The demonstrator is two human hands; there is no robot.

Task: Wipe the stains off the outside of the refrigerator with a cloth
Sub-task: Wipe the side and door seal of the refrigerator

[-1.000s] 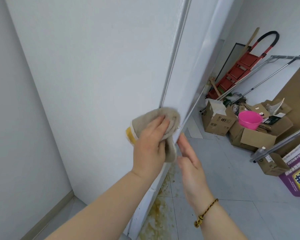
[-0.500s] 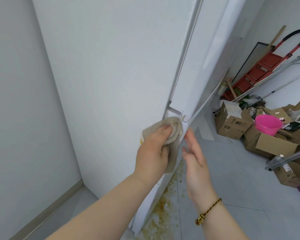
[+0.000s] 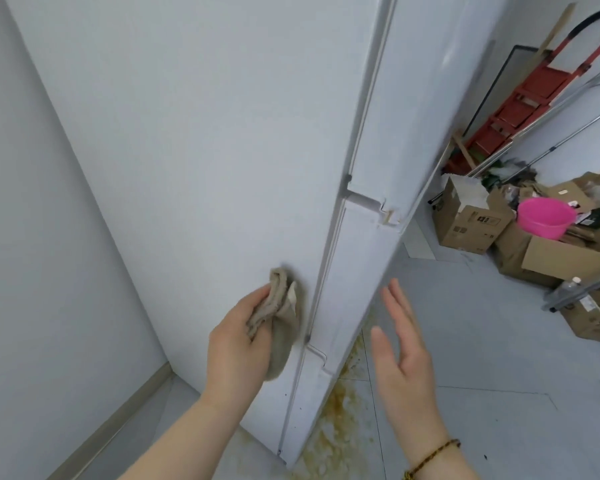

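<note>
head | left hand (image 3: 238, 351) grips cloth (image 3: 283, 320) against fridge (image 3: 205, 150) | right hand (image 3: 402, 355) spread | boxes (image 3: 468, 220), pink basin (image 3: 542, 216) behind

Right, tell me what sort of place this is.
Likely a storeroom or utility room: a white fridge being cleaned, with open cardboard boxes, a red stepladder and a pink tub piled up beyond it.

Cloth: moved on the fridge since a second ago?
Yes. The cloth, held by the left hand, has slid down from the door gap and off the front seam onto the refrigerator side panel.
</note>
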